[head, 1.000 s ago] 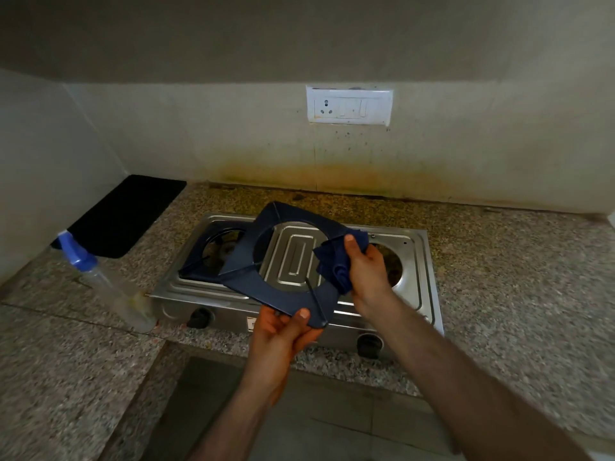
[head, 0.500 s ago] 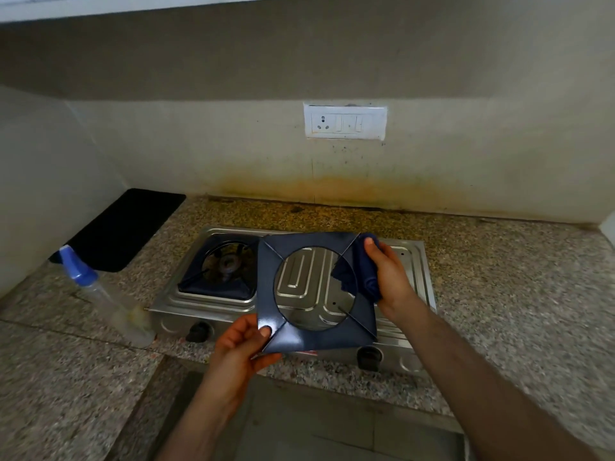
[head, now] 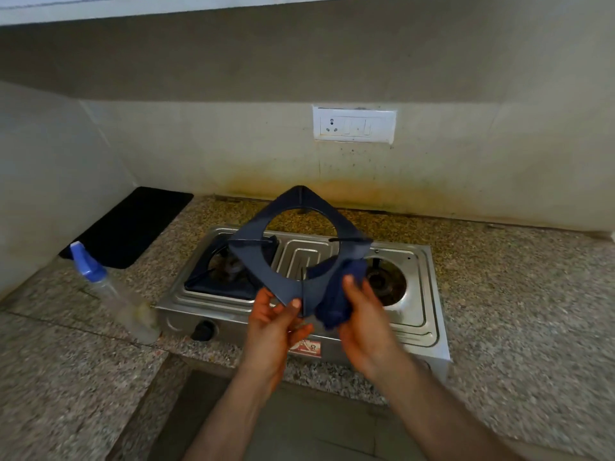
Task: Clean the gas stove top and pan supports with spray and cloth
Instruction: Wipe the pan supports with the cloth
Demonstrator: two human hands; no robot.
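Observation:
A dark blue square pan support (head: pixel 256 237) with a round hole is held up in the air over the steel two-burner gas stove (head: pixel 419 314), one corner pointing away from me. My left hand (head: pixel 273 322) pinches its near corner. My right hand (head: pixel 364 322) grips a dark blue cloth (head: pixel 336 299) and presses it on the support's near right edge. A second pan support (head: pixel 216 287) lies on the left burner. The right burner (head: pixel 386 281) is bare. A spray bottle (head: pixel 109 291) with a blue cap stands left of the stove.
The stove sits on a speckled granite counter (head: pixel 515 294) against a stained tiled wall with a white switch plate (head: pixel 354 124). A black mat (head: pixel 129 224) lies at the back left. The counter's front edge runs just below the stove knobs (head: pixel 203 329).
The pan support has been turned so that a corner now points away, and raised a little. My right hand with the cloth has slid from the upper right corner down to the near edge.

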